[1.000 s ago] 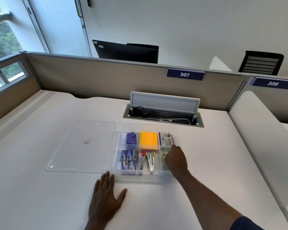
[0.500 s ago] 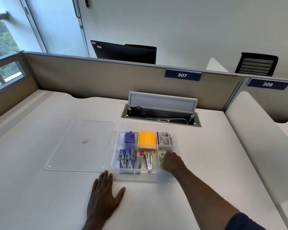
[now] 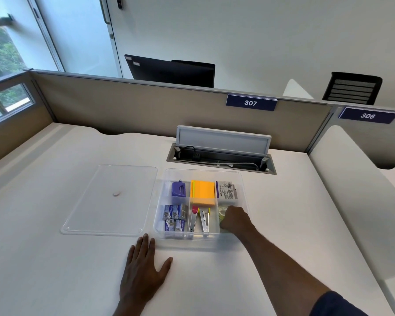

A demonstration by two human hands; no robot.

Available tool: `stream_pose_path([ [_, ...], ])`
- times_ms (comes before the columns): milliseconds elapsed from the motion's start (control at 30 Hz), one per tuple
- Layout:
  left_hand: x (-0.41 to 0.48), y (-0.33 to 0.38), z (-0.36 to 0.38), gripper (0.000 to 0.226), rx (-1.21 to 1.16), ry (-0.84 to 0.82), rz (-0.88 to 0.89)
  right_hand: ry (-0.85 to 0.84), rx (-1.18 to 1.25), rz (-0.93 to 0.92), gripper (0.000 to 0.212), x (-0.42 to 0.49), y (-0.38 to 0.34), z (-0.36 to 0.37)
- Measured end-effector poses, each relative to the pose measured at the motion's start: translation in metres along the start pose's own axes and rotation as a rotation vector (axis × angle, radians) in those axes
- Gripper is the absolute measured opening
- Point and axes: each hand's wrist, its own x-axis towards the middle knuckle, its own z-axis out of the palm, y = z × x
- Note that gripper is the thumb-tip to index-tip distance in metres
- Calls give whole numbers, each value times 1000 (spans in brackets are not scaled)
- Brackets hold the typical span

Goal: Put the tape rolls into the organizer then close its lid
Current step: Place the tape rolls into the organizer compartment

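A clear plastic organizer [image 3: 244, 192] stands open on the white desk, divided into compartments. Its near right compartment holds a clear tape roll [image 3: 221, 212], partly hidden by my right hand [image 3: 236, 220], which reaches down into that compartment with fingers curled on or over the roll. My left hand [image 3: 144, 270] lies flat on the desk, fingers spread, just in front of the organizer's near left corner. The clear lid [image 3: 111, 201] lies flat on the desk to the left of the organizer.
Other compartments hold a purple sharpener [image 3: 178, 189], orange sticky notes [image 3: 203, 192], a printed packet [image 3: 226, 190], staple boxes [image 3: 175, 216] and staple removers [image 3: 200, 221]. An open cable tray [image 3: 221, 159] sits behind the organizer, before a beige partition.
My right hand drew back from the far right compartment and lowered into the near right one, over the tape roll. My left hand stayed flat on the desk.
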Motion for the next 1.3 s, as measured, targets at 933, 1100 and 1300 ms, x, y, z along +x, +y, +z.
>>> stream_pose_path([
  [933, 1, -2, 4, 92, 9, 32, 3, 69, 124, 104, 32, -9, 4, -1],
  [1100, 1, -3, 6, 92, 4, 44, -4, 99, 137, 114, 28, -9, 1, -3],
  [1300, 1, -3, 6, 92, -27, 60, 8, 367, 275, 101, 24, -17, -10, -19],
])
